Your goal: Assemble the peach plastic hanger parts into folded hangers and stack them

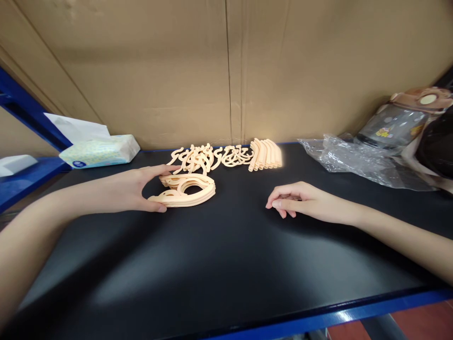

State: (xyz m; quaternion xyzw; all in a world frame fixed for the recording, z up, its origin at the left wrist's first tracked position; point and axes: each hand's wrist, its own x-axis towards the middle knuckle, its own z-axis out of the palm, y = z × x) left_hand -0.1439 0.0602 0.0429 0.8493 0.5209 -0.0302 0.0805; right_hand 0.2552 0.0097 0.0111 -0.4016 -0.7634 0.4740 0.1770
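My left hand (129,189) is closed round the left end of a stack of peach plastic curved pieces (203,197), thumb on the near side and fingers on the far side. The stack lies on the black tabletop and shows a large round opening in its middle. My right hand (299,200) is apart from all the pieces, low over the table on the right. Its fingers are loosely curled, with nothing visible in them. Behind the stack lie a loose pile of peach hook-shaped pieces (196,158), a smaller pile of thin curved pieces (235,157) and a row of peach curved rods (265,155).
A pack of tissues (102,150) stands at the back left. Crumpled clear plastic bags (357,163) lie at the back right, beside a clear bottle with a brown lid (396,118). Cardboard (177,71) closes off the back. A blue rail (318,323) edges the table's front.
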